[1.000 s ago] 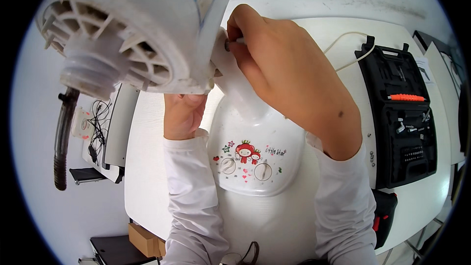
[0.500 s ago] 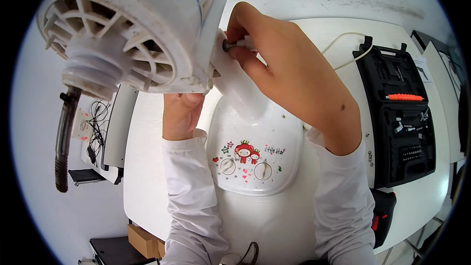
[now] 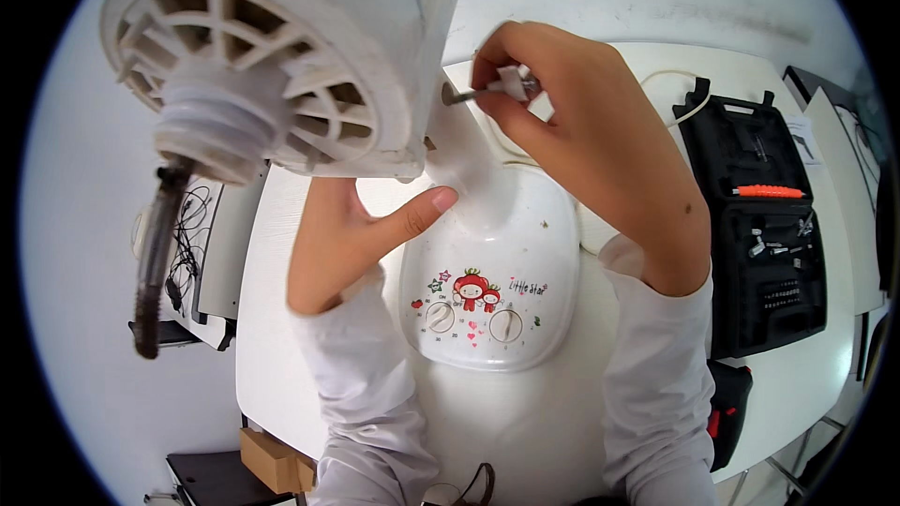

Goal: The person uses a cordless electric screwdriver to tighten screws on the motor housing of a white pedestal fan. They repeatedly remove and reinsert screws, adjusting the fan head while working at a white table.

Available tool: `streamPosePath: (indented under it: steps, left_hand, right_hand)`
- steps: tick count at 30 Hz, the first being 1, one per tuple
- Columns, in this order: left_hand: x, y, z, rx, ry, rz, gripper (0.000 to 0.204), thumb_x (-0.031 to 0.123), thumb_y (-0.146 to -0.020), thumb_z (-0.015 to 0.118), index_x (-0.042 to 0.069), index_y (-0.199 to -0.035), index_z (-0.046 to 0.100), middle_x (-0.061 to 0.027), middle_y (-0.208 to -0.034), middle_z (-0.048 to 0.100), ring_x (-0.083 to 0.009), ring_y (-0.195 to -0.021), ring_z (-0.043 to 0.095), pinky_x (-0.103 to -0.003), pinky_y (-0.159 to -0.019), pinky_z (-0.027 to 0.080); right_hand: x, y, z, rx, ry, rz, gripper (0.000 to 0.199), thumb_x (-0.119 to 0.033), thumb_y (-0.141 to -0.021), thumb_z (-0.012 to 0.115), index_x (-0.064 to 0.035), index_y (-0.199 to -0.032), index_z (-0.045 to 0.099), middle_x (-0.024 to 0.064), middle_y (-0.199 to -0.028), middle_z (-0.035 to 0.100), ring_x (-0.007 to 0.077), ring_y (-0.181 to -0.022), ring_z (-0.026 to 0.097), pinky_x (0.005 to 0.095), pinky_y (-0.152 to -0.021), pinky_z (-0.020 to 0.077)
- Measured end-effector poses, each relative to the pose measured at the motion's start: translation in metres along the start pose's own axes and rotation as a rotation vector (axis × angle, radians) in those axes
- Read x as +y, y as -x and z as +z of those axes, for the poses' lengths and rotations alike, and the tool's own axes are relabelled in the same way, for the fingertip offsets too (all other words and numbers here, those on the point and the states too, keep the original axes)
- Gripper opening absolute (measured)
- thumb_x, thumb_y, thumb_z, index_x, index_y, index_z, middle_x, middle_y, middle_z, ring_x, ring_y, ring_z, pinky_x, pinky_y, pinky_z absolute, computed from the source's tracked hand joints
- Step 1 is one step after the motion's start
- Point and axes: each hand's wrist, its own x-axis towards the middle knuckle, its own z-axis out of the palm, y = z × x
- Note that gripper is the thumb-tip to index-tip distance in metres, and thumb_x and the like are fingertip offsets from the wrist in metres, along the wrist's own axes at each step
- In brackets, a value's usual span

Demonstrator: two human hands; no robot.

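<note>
right hand [image 3: 591,131] grip pinches a screw [image 3: 487,89]; left hand [image 3: 347,234] grip clasps the fan housing [image 3: 309,47].

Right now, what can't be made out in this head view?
- Where the screw enters: hidden behind the fan motor housing.
- Left hand fingers: behind the housing; only its thumb shows.
- Tool case contents: too small.
- Right hand grip: partly self-covered.
</note>
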Motion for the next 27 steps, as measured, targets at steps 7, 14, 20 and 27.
streamPosePath:
  steps: [7,14,20,27]
  left_hand:
    - [0.065,0.028,-0.043,-0.37,-0.5,-0.312,0.033,0.014,-0.085,0.057,0.0,-0.115,0.055,-0.0126,-0.089,0.067,-0.0225,-0.082,0.064,-0.034,-0.076,0.048]
    - [0.083,0.034,0.025,-0.298,-0.135,-0.064,0.017,0.016,-0.092,0.049,0.0,-0.091,0.054,-0.0109,-0.072,0.062,-0.0203,-0.062,0.06,-0.031,-0.057,0.046]
    - [0.068,0.068,0.039,-0.486,0.36,-0.126,0.023,0.016,-0.095,0.046,-0.001,-0.082,0.054,-0.0047,-0.068,0.059,-0.0122,-0.063,0.057,-0.025,-0.061,0.044]
    - [0.045,0.126,0.065,-0.512,0.738,-0.252,0.017,0.012,-0.093,0.051,-0.004,-0.091,0.058,-0.0071,-0.075,0.063,-0.0134,-0.073,0.062,-0.025,-0.067,0.049]
  right_hand:
    - [-0.035,0.019,-0.048,-0.225,0.093,0.159,0.009,-0.005,-0.077,0.062,-0.003,-0.084,0.056,0.0059,-0.071,0.057,0.0145,-0.061,0.054,0.0249,-0.05,0.0436]
    - [-0.079,0.036,-0.069,-0.441,-0.088,0.188,0.01,-0.007,-0.079,0.059,-0.0016,-0.086,0.055,0.0121,-0.08,0.06,0.0263,-0.069,0.059,0.0323,-0.061,0.0461]
    - [-0.097,0.087,-0.088,-0.4,-0.177,0.383,0.017,-0.008,-0.078,0.066,-0.0027,-0.093,0.059,0.0038,-0.085,0.063,0.013,-0.072,0.059,0.0251,-0.057,0.0479]
    - [-0.108,0.157,-0.078,-0.341,-0.242,0.426,0.021,-0.006,-0.077,0.067,-0.0049,-0.097,0.062,0.0033,-0.092,0.062,0.0137,-0.079,0.061,0.0242,-0.062,0.051]
